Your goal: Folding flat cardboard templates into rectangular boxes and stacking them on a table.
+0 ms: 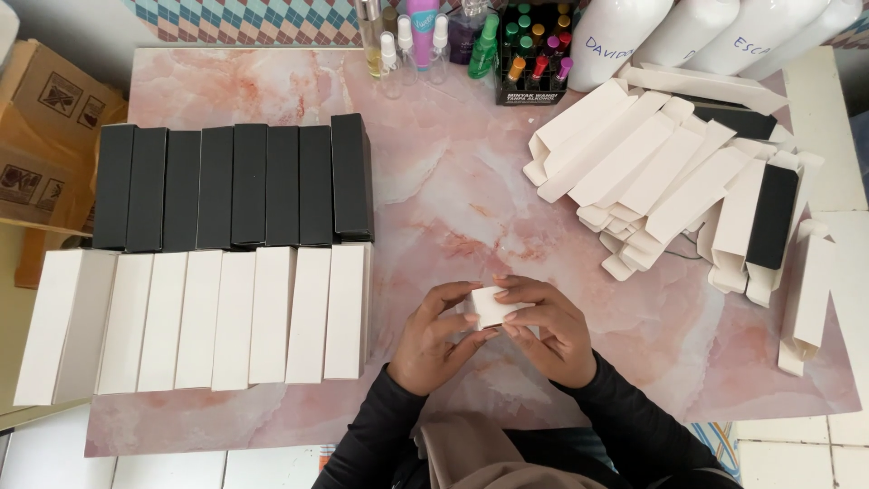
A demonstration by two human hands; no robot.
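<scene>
Both my hands meet over the pink marble tabletop [453, 199] near its front edge. My left hand [436, 337] and my right hand [549, 328] together grip a small white carton box [490, 306], end-on to the camera, fingers pressing on its end flap. To my left lie a row of assembled white boxes [217, 317] and, behind it, a row of assembled black boxes [235, 186]. At the right lies a loose heap of flat, unfolded white cartons [652, 172], a few showing black faces [772, 215].
Small spray bottles [403, 41] and a black rack of coloured vials [534, 50] stand at the back edge. Large white bottles [670, 32] lie at the back right. A brown cardboard box [41, 136] sits off the table's left side.
</scene>
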